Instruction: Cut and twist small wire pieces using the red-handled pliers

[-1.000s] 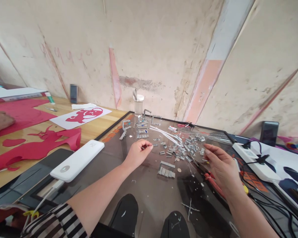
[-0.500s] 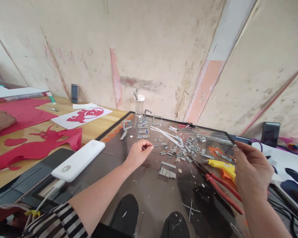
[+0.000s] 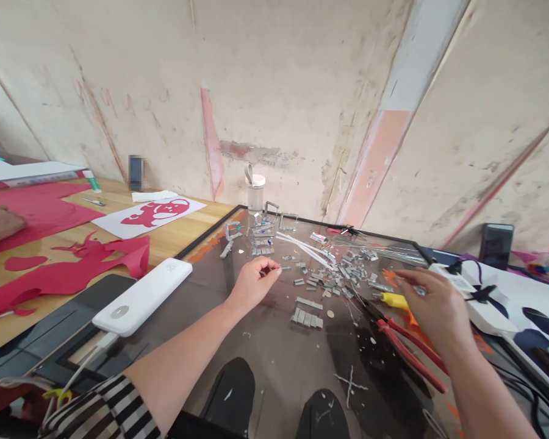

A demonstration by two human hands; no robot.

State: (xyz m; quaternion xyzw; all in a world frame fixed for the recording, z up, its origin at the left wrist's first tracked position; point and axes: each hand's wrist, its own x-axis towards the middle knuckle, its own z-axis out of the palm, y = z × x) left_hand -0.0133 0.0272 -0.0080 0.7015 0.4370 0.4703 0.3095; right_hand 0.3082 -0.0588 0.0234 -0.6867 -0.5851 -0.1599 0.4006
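Note:
My left hand (image 3: 254, 283) is held over the dark glass tabletop (image 3: 274, 360), thumb and fingertips pinched together. Whatever may be between them is too small to make out. A small grey metal piece (image 3: 287, 267) shows just beyond its fingertips. My right hand (image 3: 434, 305) hovers above the yellow glue gun (image 3: 393, 300) at the right, fingers stretched toward the loose metal staple pieces (image 3: 322, 280); I see nothing held in it. Beneath it lie pliers with red handles (image 3: 412, 353). Nearer the middle sits a small stepped block of joined staples (image 3: 307, 314).
Small metal staple structures (image 3: 261, 235) stand near a clear jar with a white lid (image 3: 256, 194). White strips (image 3: 306, 249) and thin wires (image 3: 384, 250) lie behind the pile. A white power bank (image 3: 141, 297) is at left. Another person's hand (image 3: 0, 225) rests on red paper.
My right hand has moved left and inward from the tabletop's right edge, toward the metal pieces, its fingers now over the glue gun. My left hand keeps its pinch in nearly the same place.

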